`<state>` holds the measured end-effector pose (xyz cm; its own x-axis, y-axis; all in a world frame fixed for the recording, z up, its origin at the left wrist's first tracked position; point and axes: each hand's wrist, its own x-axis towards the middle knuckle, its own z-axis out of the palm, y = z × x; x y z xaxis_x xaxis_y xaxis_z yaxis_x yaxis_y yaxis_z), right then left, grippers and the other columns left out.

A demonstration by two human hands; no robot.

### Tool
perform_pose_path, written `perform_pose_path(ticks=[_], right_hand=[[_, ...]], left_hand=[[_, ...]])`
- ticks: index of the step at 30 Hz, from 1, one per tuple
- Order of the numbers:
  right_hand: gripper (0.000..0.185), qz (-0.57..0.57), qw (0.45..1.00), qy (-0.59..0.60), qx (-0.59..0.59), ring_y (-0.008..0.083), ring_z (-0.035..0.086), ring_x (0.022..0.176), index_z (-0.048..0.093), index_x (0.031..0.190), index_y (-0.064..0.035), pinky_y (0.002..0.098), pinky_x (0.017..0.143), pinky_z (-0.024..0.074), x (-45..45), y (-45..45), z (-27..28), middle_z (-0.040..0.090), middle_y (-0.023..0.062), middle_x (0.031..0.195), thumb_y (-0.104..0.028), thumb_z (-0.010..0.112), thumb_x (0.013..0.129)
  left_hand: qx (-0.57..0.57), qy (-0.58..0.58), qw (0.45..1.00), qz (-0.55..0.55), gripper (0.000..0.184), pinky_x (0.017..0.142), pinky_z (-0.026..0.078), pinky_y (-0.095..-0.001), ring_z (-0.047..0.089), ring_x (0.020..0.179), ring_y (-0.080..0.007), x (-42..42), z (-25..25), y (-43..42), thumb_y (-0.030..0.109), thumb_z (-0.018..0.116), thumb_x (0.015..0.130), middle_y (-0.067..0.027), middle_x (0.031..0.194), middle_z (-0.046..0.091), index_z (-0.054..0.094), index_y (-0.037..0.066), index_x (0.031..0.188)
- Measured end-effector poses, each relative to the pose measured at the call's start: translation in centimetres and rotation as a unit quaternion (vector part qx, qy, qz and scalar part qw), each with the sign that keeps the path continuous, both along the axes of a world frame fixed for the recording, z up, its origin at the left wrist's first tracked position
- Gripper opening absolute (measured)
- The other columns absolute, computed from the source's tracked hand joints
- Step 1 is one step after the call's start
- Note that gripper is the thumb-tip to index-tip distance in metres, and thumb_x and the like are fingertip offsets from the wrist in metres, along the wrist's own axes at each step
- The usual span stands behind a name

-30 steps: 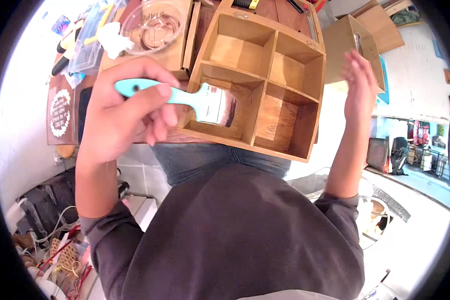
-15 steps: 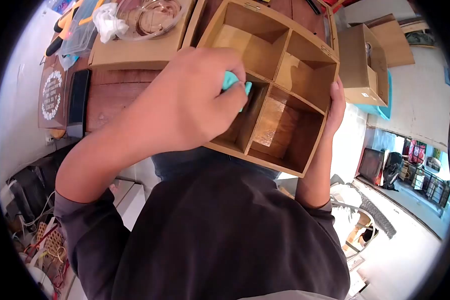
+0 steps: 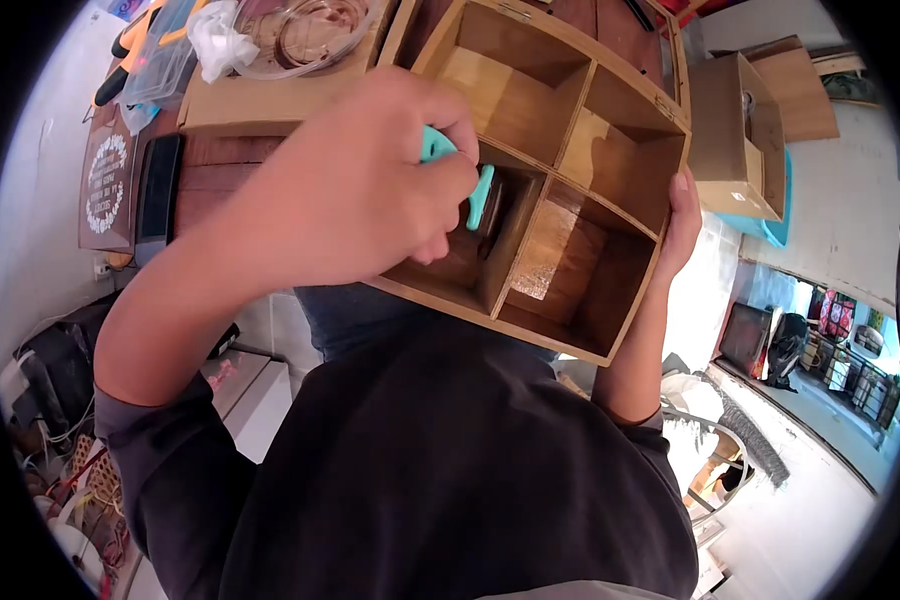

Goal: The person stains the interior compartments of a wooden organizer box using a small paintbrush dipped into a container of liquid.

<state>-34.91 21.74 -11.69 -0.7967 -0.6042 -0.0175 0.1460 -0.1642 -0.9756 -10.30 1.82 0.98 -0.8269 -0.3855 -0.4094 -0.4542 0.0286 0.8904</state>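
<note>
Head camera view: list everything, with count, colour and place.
Wooden box: 1, brown, centre
Brush: 1, turquoise, centre
Table: 1, reddish, under wooden box
Flat cardboard box: 1, brown, upper left
Dish: 1, clear, upper left
Wad: 1, white, beside dish
Phone: 1, black, left
Sign: 1, brown, far left
Open cardboard box: 1, brown, upper right
Clutter: uncounted, mixed, around edges
Shirt: 1, dark, bottom
Left hand: 1, bare, gripping brush
Right hand: 1, bare, against wooden box's side

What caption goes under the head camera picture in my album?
Left hand holds a turquoise brush inside a wooden box, right hand against its side.
</note>
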Motion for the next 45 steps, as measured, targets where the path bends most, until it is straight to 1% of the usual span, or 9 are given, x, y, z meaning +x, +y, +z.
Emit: perform_pose_path(ticks=[6,8,18,21,27,32,36,38,45], right_hand=[[0.043,-0.045,0.999,-0.007,-0.007,0.0161,0.062,0.109,0.056,0.135,0.0075,0.0284,0.096,0.0475,-0.6,0.3,-0.8,0.066,0.0111,0.118,-0.023,0.052,0.104],[0.042,0.0,1.0,0.022,0.012,0.0238,0.068,0.107,0.059,0.129,0.002,0.0365,0.094,0.0545,-0.5,0.3,-0.4,0.068,0.0144,0.119,-0.029,0.044,0.105],[0.046,0.0,1.0,-0.003,0.019,0.0263,0.069,0.108,0.057,0.131,0.0009,0.0398,0.094,0.0563,0.1,-0.2,0.2,0.067,0.0166,0.121,-0.034,0.047,0.103],[0.047,-0.004,1.0,-0.014,0.019,0.0271,0.069,0.108,0.057,0.132,0.001,0.0403,0.095,0.0563,0.5,-0.4,0.5,0.067,0.0171,0.122,-0.035,0.048,0.102],[0.047,-0.014,1.0,0.012,0.013,0.026,0.069,0.107,0.057,0.132,0.003,0.0377,0.094,0.0566,0.1,-0.1,-0.1,0.067,0.0172,0.121,-0.033,0.048,0.104],[0.048,-0.066,0.997,0.024,0.028,0.0219,0.068,0.107,0.057,0.133,0.0059,0.0333,0.093,0.0546,-0.1,0.1,-0.7,0.067,0.0161,0.121,-0.033,0.048,0.106],[0.049,-0.059,0.998,0.033,0.02,0.0204,0.067,0.107,0.056,0.135,0.0066,0.0316,0.094,0.0531,0.7,-0.1,0.3,0.067,0.015,0.121,-0.032,0.048,0.106],[0.055,-0.037,0.999,-0.007,0.009,0.0212,0.061,0.119,0.049,0.142,0.0121,0.0308,0.104,0.0459,1.1,-0.2,1.1,0.063,0.0168,0.132,-0.025,0.057,0.102],[0.052,-0.056,0.998,-0.023,0.01,0.0209,0.062,0.117,0.052,0.141,0.0096,0.0315,0.101,0.0476,1.7,-0.6,1.9,0.064,0.0153,0.129,-0.024,0.056,0.102]], left_hand=[[-0.065,-0.019,0.992,-0.104,0.014,0.054,0.055,-0.028,0.068,0.06,-0.0154,0.1,-0.8,0.4,0.005,0.053,0.093,-0.0116,0.071,0.066,0.06,-0.006,0.097],[-0.074,-0.02,0.991,-0.114,0.015,0.058,0.056,-0.0291,0.069,0.063,-0.0163,-0.1,-0.6,0.2,0.005,0.052,0.095,-0.0119,0.071,0.066,0.06,-0.007,0.1],[-0.145,0.075,0.986,-0.042,0.02,0.061,0.057,-0.0305,0.07,0.067,-0.0168,0.6,-2.2,0.4,0.006,0.05,0.097,-0.0112,0.071,0.066,0.062,-0.008,0.105],[-0.2,0.018,0.979,-0.043,0.024,0.062,0.057,-0.03,0.071,0.068,-0.0168,1.1,-0.8,0.8,0.008,0.05,0.098,-0.0112,0.073,0.067,0.065,-0.009,0.106],[-0.158,0.074,0.981,-0.079,0.02,0.069,0.057,-0.0308,0.074,0.076,-0.02,1.6,-1.0,0.8,0.002,0.065,0.09,-0.0141,0.078,0.071,0.069,-0.009,0.106],[-0.371,0.161,0.886,-0.227,0.033,0.072,0.058,-0.0384,0.071,0.084,-0.0311,1.9,-1.2,-0.5,-0.002,0.072,0.082,-0.0166,0.094,0.071,0.068,-0.007,0.114],[-0.496,0.186,0.791,-0.306,0.036,0.071,0.057,-0.0394,0.069,0.087,-0.0289,1.7,-1.0,0.5,0.001,0.068,0.077,-0.0151,0.098,0.069,0.068,-0.009,0.111],[-0.581,0.148,0.723,-0.343,0.033,0.069,0.056,-0.0362,0.067,0.085,-0.0272,1.6,-0.2,0.9,0.008,0.065,0.075,-0.0133,0.096,0.067,0.067,-0.009,0.104],[-0.584,0.071,0.725,-0.357,0.028,0.062,0.054,-0.0347,0.064,0.077,-0.0238,1.2,0.1,1.0,0.011,0.064,0.076,-0.0093,0.085,0.06,0.066,-0.006,0.097]])
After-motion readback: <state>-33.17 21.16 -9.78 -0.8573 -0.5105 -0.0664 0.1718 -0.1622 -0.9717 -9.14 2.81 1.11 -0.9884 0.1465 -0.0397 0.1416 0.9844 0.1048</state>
